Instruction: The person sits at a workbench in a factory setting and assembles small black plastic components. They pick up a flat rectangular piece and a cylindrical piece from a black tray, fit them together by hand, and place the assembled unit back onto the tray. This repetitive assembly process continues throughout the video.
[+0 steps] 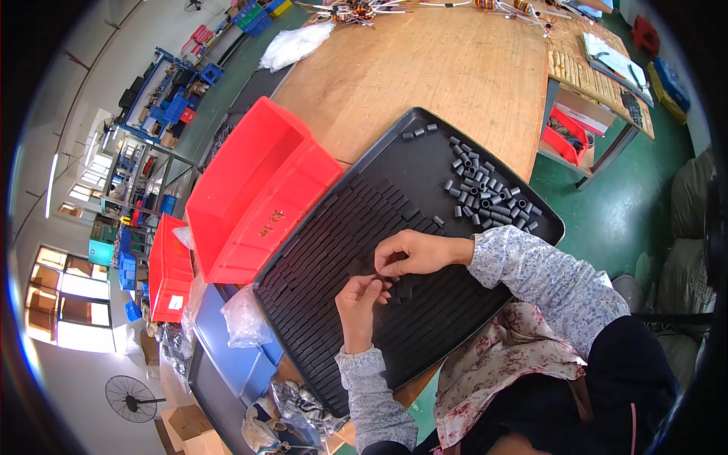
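Observation:
Over the middle of a large black tray (413,159), my left hand (359,305) and my right hand (413,252) almost meet at the fingertips. Each has thumb and fingers drawn into a pinch. Something small and dark shows between them, too hidden to make out. Rows of short black tube pieces (326,280) lie side by side across the tray's left and near part. A loose heap of the same black tubes (489,196) is at the tray's right, beyond my right hand. Several single pieces lie near the far corner.
A red bin (303,182) stands against the tray's left edge, with another red bin (171,265) farther left. Below them are a blue bin (227,345) and a clear plastic bag (246,318). Wound coils with wires (356,10) lie at the wooden table's (425,64) far end.

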The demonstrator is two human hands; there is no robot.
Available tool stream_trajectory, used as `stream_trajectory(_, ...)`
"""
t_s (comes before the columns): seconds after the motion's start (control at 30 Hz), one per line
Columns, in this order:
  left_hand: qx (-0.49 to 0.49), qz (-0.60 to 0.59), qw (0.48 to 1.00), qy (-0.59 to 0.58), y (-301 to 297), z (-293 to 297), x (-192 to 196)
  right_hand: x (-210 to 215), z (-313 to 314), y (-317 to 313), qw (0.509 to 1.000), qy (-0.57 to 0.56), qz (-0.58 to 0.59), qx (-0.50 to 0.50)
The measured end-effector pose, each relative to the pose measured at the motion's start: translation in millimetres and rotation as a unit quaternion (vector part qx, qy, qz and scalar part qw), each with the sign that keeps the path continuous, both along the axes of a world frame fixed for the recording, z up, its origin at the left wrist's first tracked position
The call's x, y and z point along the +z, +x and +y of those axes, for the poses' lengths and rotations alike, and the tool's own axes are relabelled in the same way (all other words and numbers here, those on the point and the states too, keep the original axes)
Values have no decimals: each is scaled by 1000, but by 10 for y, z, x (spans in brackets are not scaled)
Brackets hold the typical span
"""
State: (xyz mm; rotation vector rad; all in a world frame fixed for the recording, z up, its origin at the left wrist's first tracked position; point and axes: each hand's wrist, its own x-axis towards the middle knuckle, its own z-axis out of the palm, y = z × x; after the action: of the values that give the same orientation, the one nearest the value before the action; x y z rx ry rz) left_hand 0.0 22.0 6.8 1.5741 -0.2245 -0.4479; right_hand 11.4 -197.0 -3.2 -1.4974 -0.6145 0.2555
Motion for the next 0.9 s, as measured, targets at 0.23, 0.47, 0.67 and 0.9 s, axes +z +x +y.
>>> stream_trajectory(0.23,54,-39,997,-36,-59,-114,12,34,6,-8,999,-30,-13,35)
stream_trajectory(0.47,14,-31,999,-17,-3,-8,-39,17,46,-85,997,-47,-66,19)
stream_trajectory(0.67,46,-38,998,-28,-41,-120,35,-9,19,-11,995,-71,-60,-32)
stream_trajectory(0.9,-12,-11,1000,3,-40,-92,-12,37,74,-26,977,159,122,-71)
